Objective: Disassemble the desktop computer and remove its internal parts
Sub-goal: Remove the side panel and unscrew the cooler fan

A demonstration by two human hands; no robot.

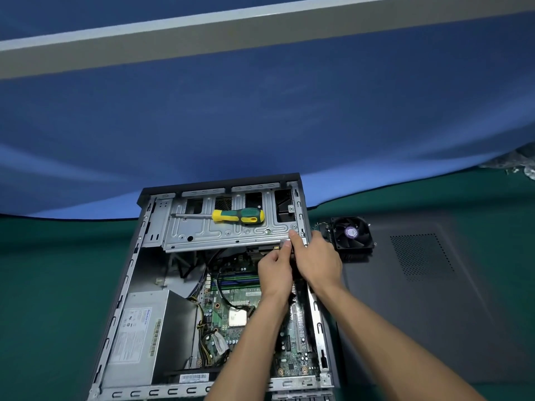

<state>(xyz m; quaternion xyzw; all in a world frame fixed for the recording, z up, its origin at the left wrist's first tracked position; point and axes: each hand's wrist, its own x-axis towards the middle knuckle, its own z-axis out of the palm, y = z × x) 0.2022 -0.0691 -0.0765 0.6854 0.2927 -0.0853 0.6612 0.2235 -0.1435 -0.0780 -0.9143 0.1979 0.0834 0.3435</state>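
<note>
The open desktop case [136,273] lies on its side on the green table. Inside are the green motherboard [231,316], a grey power supply [139,337] at the left, and a metal drive cage [231,233] across the far end. A yellow-green screwdriver [238,216] rests on the cage. Both hands meet at the cage's near right corner. My left hand [275,270] pinches a small part just under the cage edge. My right hand [315,259] grips the cage corner, its fingertips on the metal. What sits between the fingers is hidden.
A removed black fan with heatsink [351,234] lies to the right of the case, on the detached dark side panel [419,285]. A blue partition [260,111] stands behind the table. Cables run between the power supply and the motherboard.
</note>
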